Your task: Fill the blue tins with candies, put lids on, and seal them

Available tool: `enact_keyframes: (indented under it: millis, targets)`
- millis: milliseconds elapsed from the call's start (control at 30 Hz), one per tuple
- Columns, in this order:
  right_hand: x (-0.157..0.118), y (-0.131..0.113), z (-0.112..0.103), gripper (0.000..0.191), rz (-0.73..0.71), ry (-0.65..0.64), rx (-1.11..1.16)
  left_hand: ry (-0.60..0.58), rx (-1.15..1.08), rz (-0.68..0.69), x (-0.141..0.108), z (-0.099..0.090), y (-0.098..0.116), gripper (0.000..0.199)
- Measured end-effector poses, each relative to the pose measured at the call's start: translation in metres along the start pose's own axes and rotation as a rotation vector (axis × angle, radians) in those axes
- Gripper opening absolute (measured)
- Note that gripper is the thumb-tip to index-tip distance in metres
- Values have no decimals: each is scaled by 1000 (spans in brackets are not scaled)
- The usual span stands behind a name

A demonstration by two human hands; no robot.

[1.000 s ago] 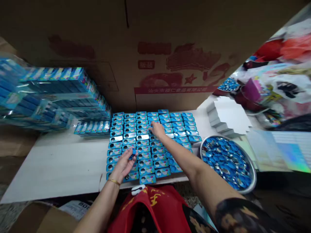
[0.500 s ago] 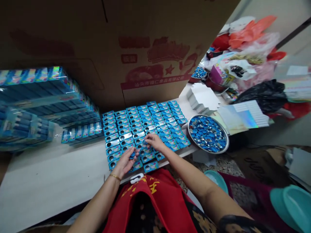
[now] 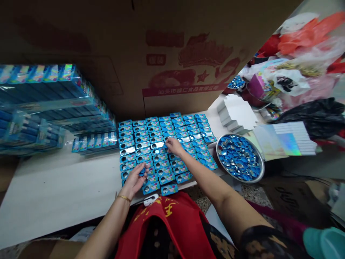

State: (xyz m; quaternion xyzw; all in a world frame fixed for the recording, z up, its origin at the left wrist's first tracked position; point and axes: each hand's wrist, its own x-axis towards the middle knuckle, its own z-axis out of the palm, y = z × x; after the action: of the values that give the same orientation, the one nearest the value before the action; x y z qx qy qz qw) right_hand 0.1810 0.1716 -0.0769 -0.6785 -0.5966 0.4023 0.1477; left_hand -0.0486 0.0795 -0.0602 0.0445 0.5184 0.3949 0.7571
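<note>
A grid of small blue boxes [image 3: 161,144] with round holes covers the middle of the white table [image 3: 67,187]. My left hand [image 3: 133,181] hovers over the grid's near left part with several small blue round pieces [image 3: 142,172] in its fingers. My right hand [image 3: 174,145] reaches to the grid's middle, fingertips pinched on a box there; whether a piece is between them is hidden. A metal bowl [image 3: 258,172] full of blue round pieces stands to the right of the grid.
A big cardboard box [image 3: 161,54] walls off the back. Wrapped stacks of blue packs [image 3: 48,104] lie at the left. White card stacks [image 3: 237,113], a holographic sheet pile [image 3: 285,138] and plastic bags [image 3: 296,79] crowd the right.
My right hand moved from the grid's near rows back toward its middle. My left hand stayed at the near left edge. The camera view swung about.
</note>
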Motion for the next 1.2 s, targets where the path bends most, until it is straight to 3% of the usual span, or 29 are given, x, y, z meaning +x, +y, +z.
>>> enact_keyframes:
  millis: [100, 200, 400, 567, 667, 767, 900, 967, 1067, 1200]
  targets:
    - [18, 3, -16, 23, 62, 107, -125, 18, -6, 21, 2, -4, 2, 8]
    - [36, -3, -25, 20, 99, 133, -253, 27, -14, 23, 2, -6, 3, 8]
    - [61, -26, -20, 39, 221, 10, -484, 37, -43, 14, 1, -4, 5, 8]
    - [74, -34, -29, 46, 257, -72, -564, 18, -88, -3, -3, 1, 8, 10]
    - [65, -37, -34, 45, 224, -60, -593, -14, -104, -22, -7, 3, 10, 11]
    - [40, -38, -26, 39, 141, -9, -607, -41, -128, -23, -9, 0, 15, 15]
    - [6, -37, 10, 27, -290, -88, -546, -53, -140, -31, -8, -1, 19, 23]
    - [-2, -35, 24, 26, -406, -160, -521, -38, -136, -37, -7, 1, 19, 25]
    - [1, -30, 24, 22, -362, -140, -490, -39, -127, -45, -6, 3, 18, 25]
    - [14, -13, -9, 23, -116, 26, -470, -51, -130, -40, -4, 2, 16, 26]
